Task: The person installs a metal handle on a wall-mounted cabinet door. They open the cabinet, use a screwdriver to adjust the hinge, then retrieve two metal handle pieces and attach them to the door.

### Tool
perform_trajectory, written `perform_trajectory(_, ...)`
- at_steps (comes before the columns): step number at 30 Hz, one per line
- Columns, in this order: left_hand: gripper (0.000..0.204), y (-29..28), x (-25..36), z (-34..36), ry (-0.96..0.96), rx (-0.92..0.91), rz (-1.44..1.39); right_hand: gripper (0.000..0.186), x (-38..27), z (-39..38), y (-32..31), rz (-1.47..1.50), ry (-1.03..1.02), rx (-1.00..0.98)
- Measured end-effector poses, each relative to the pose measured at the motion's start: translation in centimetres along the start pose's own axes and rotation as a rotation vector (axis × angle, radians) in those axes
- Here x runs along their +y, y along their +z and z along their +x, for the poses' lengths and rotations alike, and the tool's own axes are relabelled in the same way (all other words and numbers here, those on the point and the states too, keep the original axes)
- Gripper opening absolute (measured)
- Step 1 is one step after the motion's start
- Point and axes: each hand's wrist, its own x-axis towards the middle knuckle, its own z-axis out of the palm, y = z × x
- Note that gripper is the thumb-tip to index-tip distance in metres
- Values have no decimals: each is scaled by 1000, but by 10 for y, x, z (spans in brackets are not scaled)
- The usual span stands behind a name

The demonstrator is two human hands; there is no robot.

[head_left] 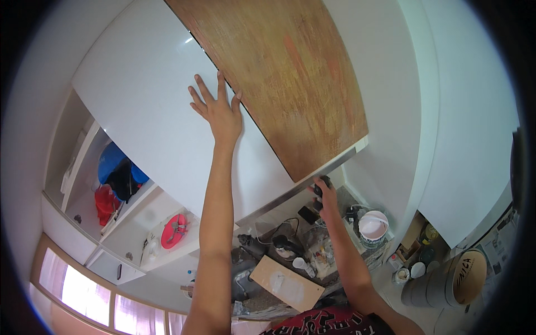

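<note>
My left hand (221,118) is raised with its fingers spread. It lies flat on a glossy white cabinet door (162,106), its thumb and index finger at the dark seam beside a brown, wood-like panel (285,78). Lower and to the right, my right hand (328,202) is wrapped round a small black object (320,187) just beneath the cabinet's bottom edge (296,191). The fingers cover much of that object, so its kind does not show.
Below is a cluttered counter with a rectangular wooden board (304,290) and a white bucket (373,226). Left, open shelves hold a red plate (173,230) and a blue bag (113,162). A tall cylindrical bin (430,290) stands at the lower right.
</note>
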Motion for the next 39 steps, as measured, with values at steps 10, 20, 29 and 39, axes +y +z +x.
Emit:
perform_trajectory(10, 71, -8, -8, -61, 195, -184, 149, 40, 14, 4, 1, 156, 60, -91)
perform_trajectory(20, 78, 8, -9, -67, 108, -151, 56, 37, -4, 5, -10, 323, 125, -86)
perform_trajectory(29, 61, -49, 118, -125, -579, -566, -1138, 50, -39, -66, -96, 150, 173, -147)
perform_trajectory(39, 66, -19, 288, -146, -159, 101, -1040, 56, 66, -125, -288, -524, 343, 334)
